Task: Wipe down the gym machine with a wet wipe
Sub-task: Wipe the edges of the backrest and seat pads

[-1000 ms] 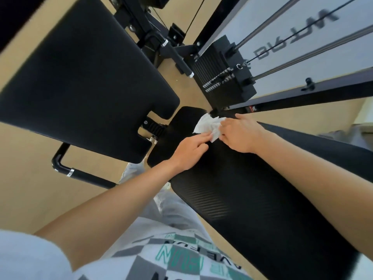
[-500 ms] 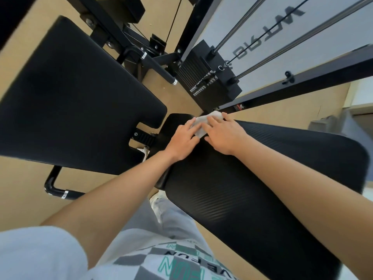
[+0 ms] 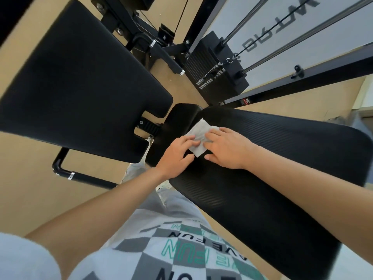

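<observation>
The shirt [image 3: 181, 251] reads "FUN"; lettering on the white panel [image 3: 282, 31] is unreadable.

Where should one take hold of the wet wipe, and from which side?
Pinch the wet wipe at its far corner, coming from above: it lies flat on the black pad, and that end is clear of the left hand and right hand.

Floor [image 3: 28, 178]: tan, smooth, matte; fills frame from 7 through 12 o'clock, shows again at 2 o'clock. Small pale specks [image 3: 170, 79] on floor at 12 o'clock. Pale strip [image 3: 366, 91] at 3 o'clock edge: wall or trim, undetermined. Grey blurred object [image 3: 343, 121] just below strip. Lighting: bright, even, soft shadows.
</observation>
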The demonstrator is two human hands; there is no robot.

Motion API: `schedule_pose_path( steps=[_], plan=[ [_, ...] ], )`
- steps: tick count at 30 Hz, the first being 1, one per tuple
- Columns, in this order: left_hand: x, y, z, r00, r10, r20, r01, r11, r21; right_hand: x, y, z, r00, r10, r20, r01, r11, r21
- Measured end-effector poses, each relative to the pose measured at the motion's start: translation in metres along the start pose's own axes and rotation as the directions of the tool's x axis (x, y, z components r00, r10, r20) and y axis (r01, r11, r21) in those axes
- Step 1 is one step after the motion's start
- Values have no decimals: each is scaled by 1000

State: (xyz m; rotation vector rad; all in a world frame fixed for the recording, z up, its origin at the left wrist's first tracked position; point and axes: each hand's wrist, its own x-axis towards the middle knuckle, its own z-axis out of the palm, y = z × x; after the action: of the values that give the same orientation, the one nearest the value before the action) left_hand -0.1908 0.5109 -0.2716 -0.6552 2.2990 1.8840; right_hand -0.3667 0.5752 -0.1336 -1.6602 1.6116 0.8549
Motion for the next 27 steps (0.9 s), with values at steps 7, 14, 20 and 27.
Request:
schedule_pose_path(
  steps=[7, 14, 20, 27],
  plan=[
    [-15, 6, 9, 994, -39, -105, 37, 999, -16, -11, -6, 11, 999, -24, -30, 22, 998, -63],
    [73, 30, 2, 994, -36, 102, 40, 999, -35, -3, 40, -8, 986, 165, -13, -165, 973, -161],
    [59, 27, 7, 994, -11, 104, 4, 997, 71, -5, 33, -3, 988, 153, 2, -151, 976, -158],
    [-55, 10, 31, 985, -173, -1, 173, 985, -28, -16, -34, 16, 991, -87, 107, 108, 972, -211]
  ],
)
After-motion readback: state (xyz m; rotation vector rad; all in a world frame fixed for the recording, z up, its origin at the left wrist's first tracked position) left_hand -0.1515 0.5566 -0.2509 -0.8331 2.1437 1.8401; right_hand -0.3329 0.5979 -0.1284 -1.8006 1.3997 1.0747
